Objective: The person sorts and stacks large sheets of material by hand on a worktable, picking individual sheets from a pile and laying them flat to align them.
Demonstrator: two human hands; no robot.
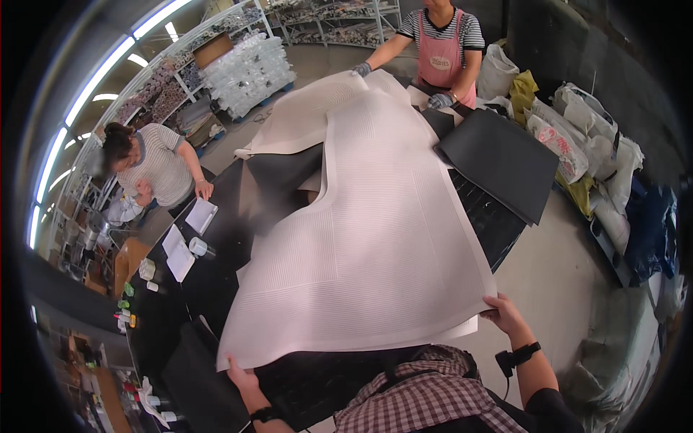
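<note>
a long black table (216, 281) runs away from the person toward the far end, and on it lies the biggest thing in view, a pale ribbed sheet (375, 238) with a notched, stepped outline. its long axis runs with the table, from the person's near edge out to a co-worker in a pink apron (442, 54) at the far end, so the sheet lies straight ahead of both hands and stretches away from them. more pale sheets of the same kind show under and beyond it, at least two further ones, fanned toward the far left; the exact number in the pile cannot be told. two black sheets show: one (505, 159) hangs off the table's right side, another (281, 173) peeks out from under the pale ones on the left. the left hand (242, 375) pinches the sheet's near left corner, fingers closed on the edge. the right hand (505, 314) grips the near right corner, thumb over the top, and sits a little further forward and higher than the left, so it is the nearer one to the sheet's middle. the co-worker's two gloved hands (401, 83) rest on the far end of the pile. a second person in a striped top (162, 162) stands at the table's left side, beside two white paper pads (189, 234). a row of white sacks (577, 137) lines the floor on the right.
</note>
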